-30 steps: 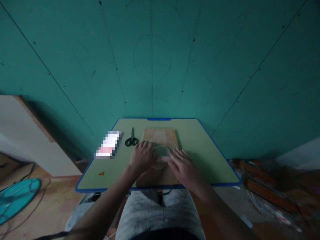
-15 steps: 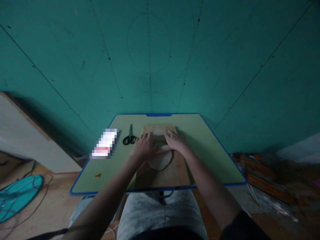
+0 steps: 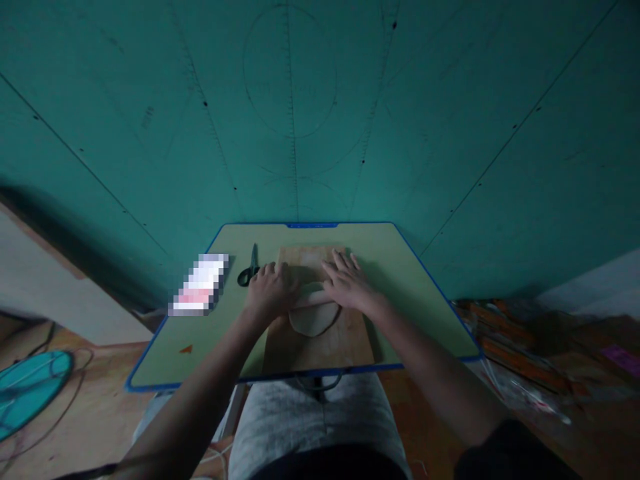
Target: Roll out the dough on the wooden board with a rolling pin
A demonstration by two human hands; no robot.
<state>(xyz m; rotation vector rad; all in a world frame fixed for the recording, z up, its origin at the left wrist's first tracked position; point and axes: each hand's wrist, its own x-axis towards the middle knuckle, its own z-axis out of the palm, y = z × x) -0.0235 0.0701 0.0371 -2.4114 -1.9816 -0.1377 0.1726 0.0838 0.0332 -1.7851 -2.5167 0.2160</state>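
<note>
A pale sheet of dough (image 3: 314, 321) lies on a wooden cutting board (image 3: 345, 343). Across its far part runs a light rolling pin (image 3: 314, 299), touching the dough. On the pin's left end rests my left hand (image 3: 271, 288), its fingers bent over that end, which is hidden beneath it. My right hand (image 3: 349, 283) lies with its palm on the right end, fingers stretched forward and spread above the board. Black-handled scissors (image 3: 249, 272) are just left of my left hand, partly behind its fingers.
The board sits on a small blue-edged table (image 3: 415, 320) against a green wall (image 3: 320, 133). At the table's left lie a blurred-out phone-like object (image 3: 200, 285) and a small orange triangle (image 3: 186, 349). Piled items (image 3: 520, 347) are on the floor at right.
The view has shifted slightly. My right hand has flattened, with its fingers spreading out forward over the rolling pin. More of the pin shows between my hands, and the left hand now overlaps the scissors' handle.
</note>
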